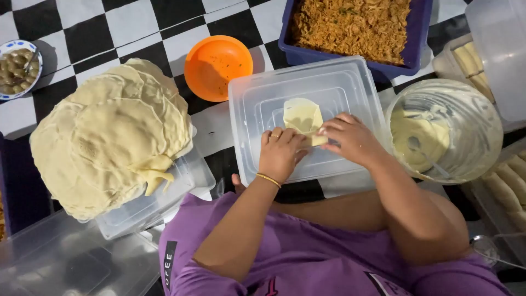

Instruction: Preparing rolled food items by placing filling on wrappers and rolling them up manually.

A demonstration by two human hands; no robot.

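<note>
Pale soft wrapper (pixel 302 118), clear plastic lid (pixel 350 82)

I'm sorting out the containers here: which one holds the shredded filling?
The dark blue rectangular tub at the top; the orange bowl is nearly empty, and the clear round bowl holds pale batter.

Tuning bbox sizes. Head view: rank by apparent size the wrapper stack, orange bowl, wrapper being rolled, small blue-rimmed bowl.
1. wrapper stack, largest by far
2. orange bowl
3. wrapper being rolled, partly hidden by both hands
4. small blue-rimmed bowl, cut off by the frame edge, so 3 versus 4 is unsure
</note>
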